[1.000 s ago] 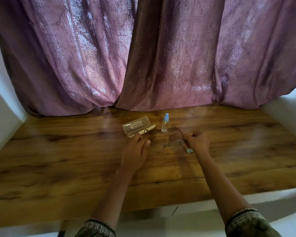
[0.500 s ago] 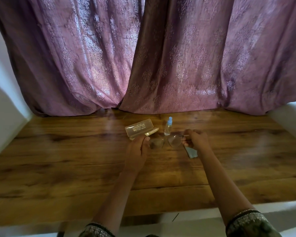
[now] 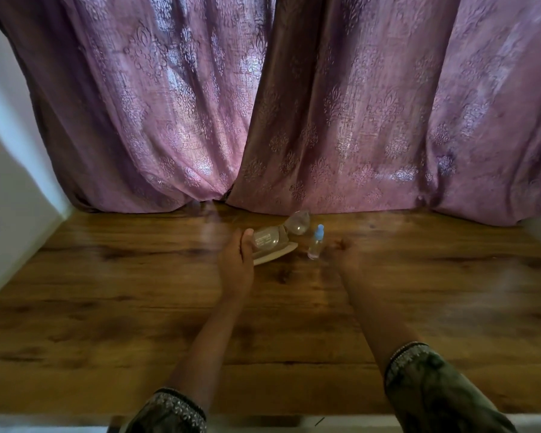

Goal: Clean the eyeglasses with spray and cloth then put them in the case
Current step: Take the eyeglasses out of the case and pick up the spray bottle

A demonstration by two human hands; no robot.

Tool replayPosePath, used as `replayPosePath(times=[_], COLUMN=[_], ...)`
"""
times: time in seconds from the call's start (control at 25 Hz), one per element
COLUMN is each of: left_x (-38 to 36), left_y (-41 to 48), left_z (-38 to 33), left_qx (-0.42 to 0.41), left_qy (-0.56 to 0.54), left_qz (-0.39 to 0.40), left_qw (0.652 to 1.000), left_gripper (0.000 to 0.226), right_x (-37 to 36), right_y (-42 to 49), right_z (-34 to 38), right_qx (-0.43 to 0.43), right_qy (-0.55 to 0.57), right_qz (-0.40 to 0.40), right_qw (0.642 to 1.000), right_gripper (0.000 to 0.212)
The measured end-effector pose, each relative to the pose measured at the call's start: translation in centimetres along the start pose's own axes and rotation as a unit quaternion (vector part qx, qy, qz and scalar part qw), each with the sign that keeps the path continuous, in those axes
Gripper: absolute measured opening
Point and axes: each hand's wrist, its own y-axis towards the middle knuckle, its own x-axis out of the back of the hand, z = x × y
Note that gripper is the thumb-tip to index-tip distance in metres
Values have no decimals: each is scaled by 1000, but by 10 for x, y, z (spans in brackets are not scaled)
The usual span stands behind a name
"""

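The clear-lensed eyeglasses (image 3: 298,222) hang tilted over the open beige case (image 3: 277,255) at the back of the wooden table (image 3: 107,292). One lens sticks up past the case and the other lies in front of its lid. My left hand (image 3: 237,260) grips the left end of the eyeglasses beside the case. A small clear spray bottle (image 3: 315,243) with a blue cap stands just right of the case. My right hand (image 3: 344,251) is a motion blur right of the bottle, low over the table; its fingers cannot be made out. No cloth shows.
Purple patterned curtains (image 3: 294,120) hang down to the table's back edge right behind the case. White walls (image 3: 10,170) close in at both sides. The table's front edge runs along the bottom of the view.
My left hand has carried the eyeglasses back and up over the open case. My right hand has let go of them and dropped to the right of the bottle. The cloth is out of sight.
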Motion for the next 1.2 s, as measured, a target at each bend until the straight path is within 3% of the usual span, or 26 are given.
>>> replayPosePath(times=[0.16, 0.36, 0.52, 0.64, 0.72, 0.84, 0.96, 1.08, 1.2], left_x=[-4, -7, -7, -8, -10, -14, -20, -26, -32], left_y=[9, 12, 11, 11, 10, 8, 4, 0, -5], left_z=[4, 9, 11, 13, 14, 17, 15, 11, 7], left_qx=[-7, -16, -15, -13, -10, 2, 0, -8, 3], left_qy=[17, 33, 41, 45, 47, 45, 39, 27, 17], left_qz=[-16, -30, -36, -42, -43, -44, -29, -15, -13], left_qw=[1000, 999, 998, 998, 998, 998, 999, 999, 1000], left_gripper=[36, 29, 28, 30, 32, 40, 44, 41, 47], right_x=[-15, -27, -37, -40, -40, -30, -18, -9, -3], right_y=[27, 48, 61, 65, 64, 38, 19, -8, -30], right_z=[-7, -21, -25, -29, -36, -28, -28, -34, -46], right_qx=[-1, -15, -20, 7, 10, 31, 66, 126, 189], right_qy=[-81, -142, -118, -88, -76, -72, -81, 26, 43], right_qz=[62, 47, 56, 49, 43, 17, -63, -114, -136], right_qw=[995, 989, 991, 995, 996, 997, 992, 985, 972], right_gripper=[29, 48, 40, 8, 22, 18, 22, 16, 18])
